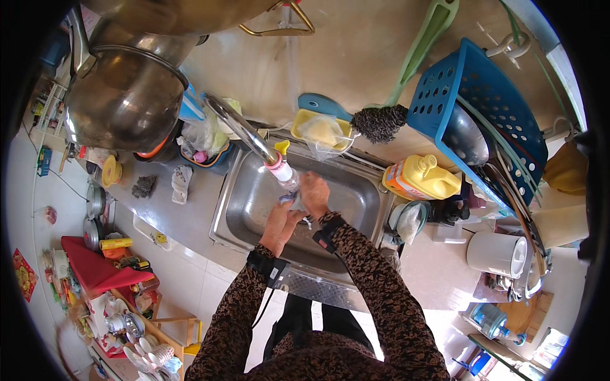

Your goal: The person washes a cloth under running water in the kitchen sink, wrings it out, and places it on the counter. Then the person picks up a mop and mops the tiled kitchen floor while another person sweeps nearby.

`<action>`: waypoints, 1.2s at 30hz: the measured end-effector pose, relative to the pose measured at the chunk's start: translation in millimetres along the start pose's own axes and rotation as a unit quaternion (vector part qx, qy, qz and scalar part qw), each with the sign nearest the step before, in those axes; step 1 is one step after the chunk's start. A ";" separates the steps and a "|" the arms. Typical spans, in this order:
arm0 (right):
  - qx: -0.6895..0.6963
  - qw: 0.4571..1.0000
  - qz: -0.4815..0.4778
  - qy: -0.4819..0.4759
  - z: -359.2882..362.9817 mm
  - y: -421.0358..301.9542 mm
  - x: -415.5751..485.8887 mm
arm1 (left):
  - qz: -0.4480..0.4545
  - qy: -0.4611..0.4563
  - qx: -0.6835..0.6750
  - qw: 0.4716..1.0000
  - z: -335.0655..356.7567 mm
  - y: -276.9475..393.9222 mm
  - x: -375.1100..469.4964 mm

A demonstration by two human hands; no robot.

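Observation:
Over the stainless-steel sink (350, 190), my two hands work close together beneath the faucet (240, 126). A small wet, pale blue-and-white cloth-like item (296, 205) is between them, mostly covered by my fingers. My left hand (280, 225) grips it from the lower left, thumb towards the right hand. Curled around its other side is my right hand (314, 193), seen from the back. A clear plastic nozzle (288, 181) with a pink and white band is fitted on the faucet's end, just above the fingers. A white end (308, 222) hangs below the hands.
Right of the sink stand a yellow detergent jug (419, 178) and stacked bowls (410, 216). A blue perforated utensil basket (448, 85) hangs above. A yellow soap dish (298, 125) sits behind. Left are a steel-wool pad (144, 186), a rag (181, 185) and a large metal pot (126, 97).

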State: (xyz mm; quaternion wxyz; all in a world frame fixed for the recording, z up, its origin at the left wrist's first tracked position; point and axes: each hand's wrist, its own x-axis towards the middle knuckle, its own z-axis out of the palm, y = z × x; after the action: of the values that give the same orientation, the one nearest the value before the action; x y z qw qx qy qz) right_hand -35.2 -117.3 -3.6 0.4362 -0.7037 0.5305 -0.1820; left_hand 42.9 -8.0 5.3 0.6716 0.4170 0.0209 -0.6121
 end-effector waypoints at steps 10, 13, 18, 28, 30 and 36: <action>0.265 0.962 -0.058 -0.009 -93.6 -74.9 -26.9 | -0.009 0.001 -0.189 0.982 -38.7 16.8 -10.2; 0.279 0.947 -0.149 -0.053 -132.4 -121.8 -40.6 | 0.043 -0.012 -0.049 0.998 -48.3 8.5 -18.0; 0.230 0.931 -0.272 -0.078 -147.7 -172.6 -43.4 | -0.007 -0.033 -0.205 0.978 -48.0 1.8 -36.8; -0.042 0.953 -0.297 0.046 -12.2 -152.2 -82.1 | 0.004 0.083 -0.212 0.974 -77.5 -3.6 -60.0; -0.127 0.927 -0.338 0.103 17.2 -153.7 -42.2 | 0.008 0.070 -0.227 0.971 -89.3 -2.5 -61.2; -0.342 0.894 -0.289 0.024 53.5 -147.1 -3.9 | 0.031 0.064 -0.198 0.978 -105.3 5.0 -75.3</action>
State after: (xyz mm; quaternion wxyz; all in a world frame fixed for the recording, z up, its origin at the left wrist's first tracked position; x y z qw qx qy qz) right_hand 88.3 -82.9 86.3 0.0835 -0.9271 0.3437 -0.1240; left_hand 79.1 113.7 -20.0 0.7566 0.3142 0.1718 -0.5471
